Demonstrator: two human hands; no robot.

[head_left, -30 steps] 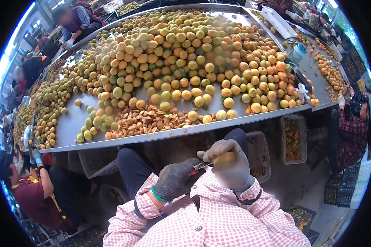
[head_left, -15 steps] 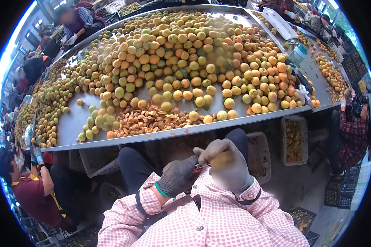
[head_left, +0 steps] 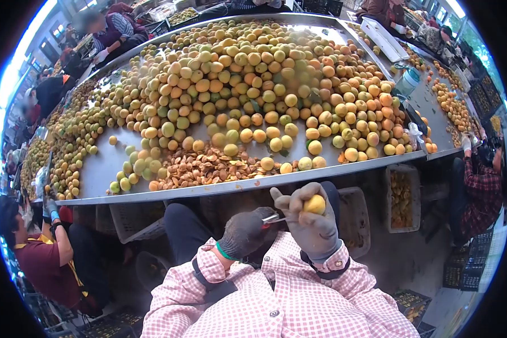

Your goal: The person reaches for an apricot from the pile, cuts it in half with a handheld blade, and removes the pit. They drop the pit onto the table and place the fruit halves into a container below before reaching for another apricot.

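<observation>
My left hand (head_left: 244, 234), in a dark knit glove with a green cuff edge, is closed around a small knife (head_left: 271, 219). The knife's short metal blade points right, and a bit of red shows by the grip. To the right, my right hand (head_left: 311, 221) in a grey glove grips a yellow apricot (head_left: 314, 204) between curled fingers, with the forefinger stretched out to the left. Both hands are above my lap, just short of the table's front edge. Beyond them lies a heap of brown apricot stones (head_left: 208, 167), beside whole apricots (head_left: 219, 79) piled across the metal table (head_left: 104, 169).
Under the table stand white crates (head_left: 135, 219), one with yellow fruit pieces (head_left: 401, 197). A bottle (head_left: 407, 81) and a white tray (head_left: 383, 38) are at the right. Co-workers sit at the left (head_left: 45, 248) and right (head_left: 481, 183).
My right hand has risen and turned, bringing the apricot into clear sight between its fingers. The knife blade now shows more plainly. The whole view has shifted slightly.
</observation>
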